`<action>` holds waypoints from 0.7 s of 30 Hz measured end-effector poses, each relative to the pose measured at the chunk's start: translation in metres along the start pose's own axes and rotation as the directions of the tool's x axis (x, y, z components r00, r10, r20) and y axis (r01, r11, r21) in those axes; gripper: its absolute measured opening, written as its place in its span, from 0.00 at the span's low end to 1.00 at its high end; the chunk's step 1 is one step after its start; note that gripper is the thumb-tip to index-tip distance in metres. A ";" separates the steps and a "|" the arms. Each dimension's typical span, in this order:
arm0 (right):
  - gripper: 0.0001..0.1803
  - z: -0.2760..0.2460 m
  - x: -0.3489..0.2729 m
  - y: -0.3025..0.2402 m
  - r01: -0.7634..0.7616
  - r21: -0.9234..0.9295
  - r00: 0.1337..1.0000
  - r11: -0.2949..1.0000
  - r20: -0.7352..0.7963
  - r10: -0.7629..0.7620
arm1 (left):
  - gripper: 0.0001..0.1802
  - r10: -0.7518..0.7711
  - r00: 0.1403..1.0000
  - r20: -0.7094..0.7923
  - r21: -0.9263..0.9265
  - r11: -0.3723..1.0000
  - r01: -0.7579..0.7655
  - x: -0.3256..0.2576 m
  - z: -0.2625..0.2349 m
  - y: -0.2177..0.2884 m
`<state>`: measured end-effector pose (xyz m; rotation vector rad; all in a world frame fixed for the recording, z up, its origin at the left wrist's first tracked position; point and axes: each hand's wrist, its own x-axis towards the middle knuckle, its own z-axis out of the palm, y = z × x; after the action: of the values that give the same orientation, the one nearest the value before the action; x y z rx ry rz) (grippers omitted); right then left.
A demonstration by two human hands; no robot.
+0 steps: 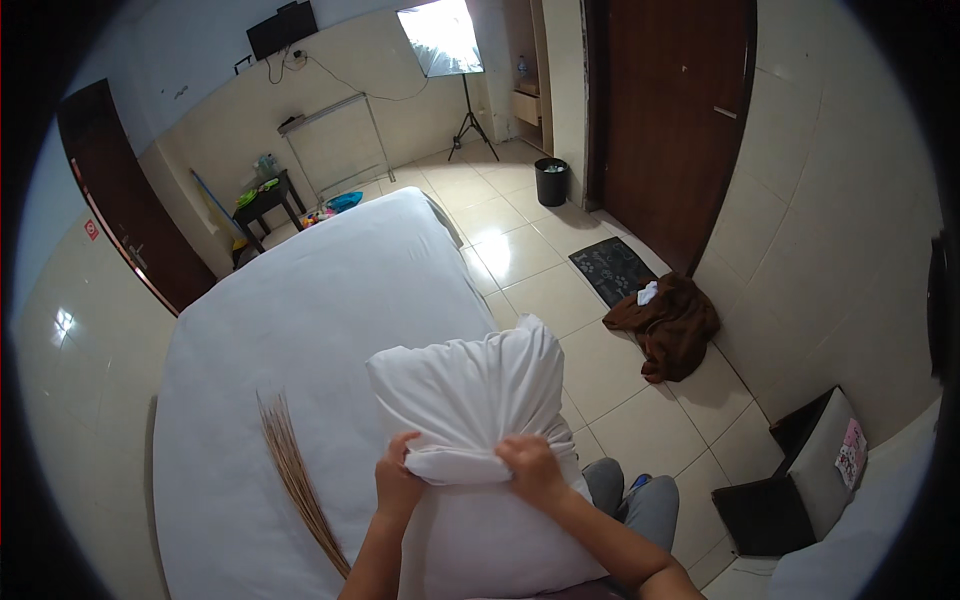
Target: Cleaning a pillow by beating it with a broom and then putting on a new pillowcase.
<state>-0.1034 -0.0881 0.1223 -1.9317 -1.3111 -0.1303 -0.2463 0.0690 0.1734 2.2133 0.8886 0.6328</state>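
Observation:
A white pillow rests upright against me at the right edge of the bed, its far part covered by a gathered white pillowcase. My left hand grips the left side of the pillowcase's bunched opening. On the other side, my right hand is closed on the same bunched cloth, which is pulled into folds between the two hands. A broom of thin sticks lies on the bed left of my left forearm.
The bed has a smooth white sheet. A brown cloth heap and a dark mat lie on the tiled floor to the right. A black bin, a lamp stand and a small dark table stand farther off. Nearby is a black chair.

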 end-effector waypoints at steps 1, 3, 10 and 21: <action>0.13 -0.001 -0.001 -0.001 -0.003 -0.001 1.000 1.000 -0.002 0.003 | 0.22 0.002 1.000 0.003 0.000 1.000 -0.002 0.005 0.007 -0.007; 0.13 -0.004 0.000 -0.005 0.085 0.064 0.984 0.994 0.153 -0.094 | 0.15 0.316 0.906 -0.282 0.126 0.948 -0.292 0.013 0.022 -0.022; 0.08 -0.004 0.031 0.041 -0.059 -0.168 0.958 0.984 -0.285 0.009 | 0.08 0.343 0.853 0.393 -0.012 0.930 -0.368 -0.012 0.004 -0.011; 0.11 -0.024 0.000 0.045 -0.078 -0.009 0.986 0.997 0.148 0.079 | 0.07 0.299 0.954 0.037 0.189 0.935 -0.300 0.001 -0.003 -0.057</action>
<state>-0.0579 -0.1109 0.1149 -2.0246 -1.3283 0.0518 -0.2713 0.1023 0.1345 2.5538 0.6333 0.7024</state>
